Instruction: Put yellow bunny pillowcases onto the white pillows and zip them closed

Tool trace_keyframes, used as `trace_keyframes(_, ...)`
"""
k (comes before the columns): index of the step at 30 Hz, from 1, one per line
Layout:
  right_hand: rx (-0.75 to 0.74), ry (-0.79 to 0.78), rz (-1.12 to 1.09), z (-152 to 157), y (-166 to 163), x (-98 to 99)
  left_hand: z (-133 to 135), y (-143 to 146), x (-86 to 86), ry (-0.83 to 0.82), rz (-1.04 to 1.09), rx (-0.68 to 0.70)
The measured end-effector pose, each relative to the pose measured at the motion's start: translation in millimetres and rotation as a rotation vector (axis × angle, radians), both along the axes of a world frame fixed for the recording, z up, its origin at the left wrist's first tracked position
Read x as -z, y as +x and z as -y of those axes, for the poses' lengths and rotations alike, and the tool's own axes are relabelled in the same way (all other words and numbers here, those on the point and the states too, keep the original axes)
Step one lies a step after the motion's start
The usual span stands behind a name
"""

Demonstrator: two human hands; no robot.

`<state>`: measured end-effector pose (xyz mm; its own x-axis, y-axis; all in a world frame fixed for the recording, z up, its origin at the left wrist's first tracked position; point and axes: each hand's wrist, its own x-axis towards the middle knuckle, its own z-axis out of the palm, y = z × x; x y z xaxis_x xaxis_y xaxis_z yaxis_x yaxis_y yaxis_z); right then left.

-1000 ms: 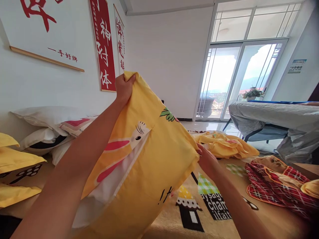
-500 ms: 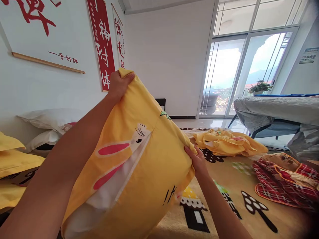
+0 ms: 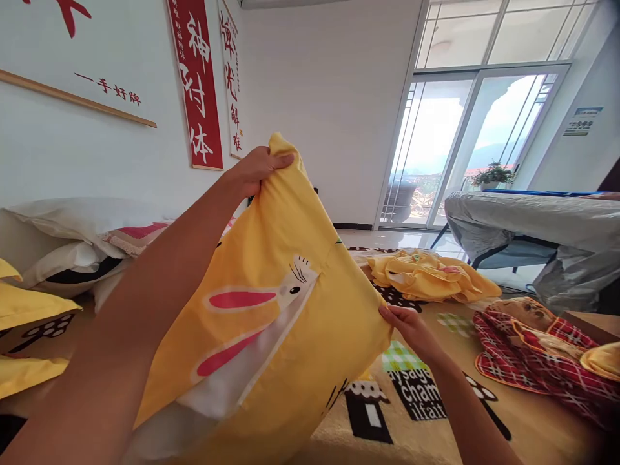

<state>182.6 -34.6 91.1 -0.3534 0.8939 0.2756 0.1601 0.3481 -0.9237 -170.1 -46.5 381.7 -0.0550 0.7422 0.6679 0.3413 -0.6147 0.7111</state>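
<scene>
A yellow pillowcase point(image 3: 310, 336) with a printed rabbit hangs tilted in front of me, held up by two corners. My left hand point(image 3: 261, 169) is closed around its upper corner, with the thumb across the cloth. Lower and to the right, my right hand point(image 3: 409, 328) pinches the other corner between thumb and fingers. Through the slanting slit of the case shows a white pillow point(image 3: 217, 391), mostly covered by the yellow cloth. The bottom of the case runs out of view.
A tan printed blanket point(image 3: 436, 439) lies beneath. On it are a crumpled yellow cloth point(image 3: 436, 274) and a red plaid cloth point(image 3: 523, 342). White pillows point(image 3: 72, 226) and yellow pillows point(image 3: 36, 310) are at the left. A covered table point(image 3: 523, 213) stands at the right.
My left hand and the upper corner have moved right and slightly down. My right hand has moved a little right and down, still gripping its corner. The camera view has shifted.
</scene>
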Motion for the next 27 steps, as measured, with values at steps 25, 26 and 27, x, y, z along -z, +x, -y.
trace_keyframes(25, 0.231, 0.46, -0.284, -13.5, -100.0, -184.0, 72.4, 21.4, 90.3, -0.161, -0.37, -0.075)
trace_keyframes(26, 0.249, 0.461, -0.283, -17.9, -96.2, -181.8, 90.2, -8.2, 106.1, -0.252, -0.463, -0.133)
trace_keyframes(27, 0.273, 0.464, -0.27, -21.9, -92.6, -180.4, 107.6, -36.3, 124.0, -0.379, -0.539, -0.161)
